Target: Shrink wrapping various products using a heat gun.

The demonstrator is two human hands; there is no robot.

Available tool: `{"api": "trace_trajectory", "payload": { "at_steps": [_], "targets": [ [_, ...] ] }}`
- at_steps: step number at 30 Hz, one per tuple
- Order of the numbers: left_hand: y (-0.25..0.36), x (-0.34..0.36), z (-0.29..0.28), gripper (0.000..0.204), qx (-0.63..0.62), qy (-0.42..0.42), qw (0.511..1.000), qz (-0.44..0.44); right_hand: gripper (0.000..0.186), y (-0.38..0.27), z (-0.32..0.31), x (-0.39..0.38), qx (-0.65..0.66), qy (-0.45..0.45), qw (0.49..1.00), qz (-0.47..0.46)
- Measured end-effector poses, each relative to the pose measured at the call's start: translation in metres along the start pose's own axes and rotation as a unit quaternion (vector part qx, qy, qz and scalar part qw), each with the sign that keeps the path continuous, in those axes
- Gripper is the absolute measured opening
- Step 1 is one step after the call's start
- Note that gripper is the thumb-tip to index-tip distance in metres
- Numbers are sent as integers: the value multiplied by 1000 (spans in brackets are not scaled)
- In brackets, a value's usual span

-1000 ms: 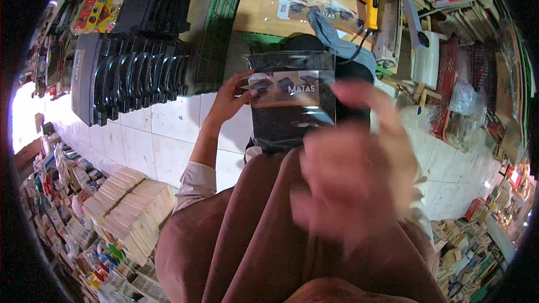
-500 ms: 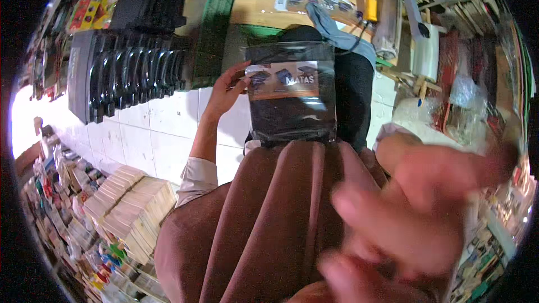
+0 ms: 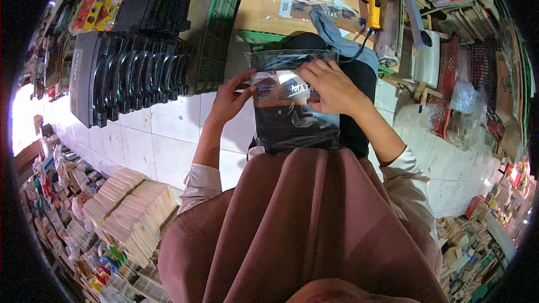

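A black item in a clear plastic wrap [image 3: 295, 129], with a printed label [image 3: 286, 95], lies on my lap. My left hand [image 3: 230, 98] grips its left edge, fingers curved round it beside the label. My right hand [image 3: 331, 87] rests on the upper right of the wrap, fingers bent but apart over the label and top band. A grey-blue cloth [image 3: 337, 33] lies just beyond the package.
Stacked black wrapped pieces [image 3: 129, 78] and a green crate [image 3: 219, 33] stand at left. A wooden worktop [image 3: 258, 17] ahead holds more packages and a yellow heat gun [image 3: 373, 3]. Wooden blocks [image 3: 135, 207] are piled at lower left, red crates [image 3: 446, 84] at right.
My right hand, blurred near the camera and moving down to the right earlier, is now on the package's upper right. My left hand stays at the left edge.
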State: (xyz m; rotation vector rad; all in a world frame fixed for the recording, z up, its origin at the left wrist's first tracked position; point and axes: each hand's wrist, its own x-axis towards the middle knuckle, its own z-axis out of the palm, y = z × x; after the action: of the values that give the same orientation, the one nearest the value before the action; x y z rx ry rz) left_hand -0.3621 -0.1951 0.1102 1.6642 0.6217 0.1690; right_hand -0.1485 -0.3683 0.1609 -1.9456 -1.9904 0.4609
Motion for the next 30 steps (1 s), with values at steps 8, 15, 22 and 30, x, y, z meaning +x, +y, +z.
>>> {"api": "trace_trajectory", "payload": {
  "at_steps": [8, 15, 22, 30],
  "targets": [
    [16, 0, -2, 37, 91, 6, 996, 17, 55, 2, -2, 4, 17, -7, 1000, -19],
    [26, -3, -4, 37, 93, -7, 996, -12, 55, -1, 1, 2, 3, 3, 1000, -25],
    [-2, 6, 3, 40, 28, 19, 999, -5, 56, 5, 2, 4, 5, 3, 1000, -28],
    [-46, -3, 7, 47, -124, 53, 991, -12, 44, 110, -31, 17, 192, 323, 901, 217]
  ]
}}
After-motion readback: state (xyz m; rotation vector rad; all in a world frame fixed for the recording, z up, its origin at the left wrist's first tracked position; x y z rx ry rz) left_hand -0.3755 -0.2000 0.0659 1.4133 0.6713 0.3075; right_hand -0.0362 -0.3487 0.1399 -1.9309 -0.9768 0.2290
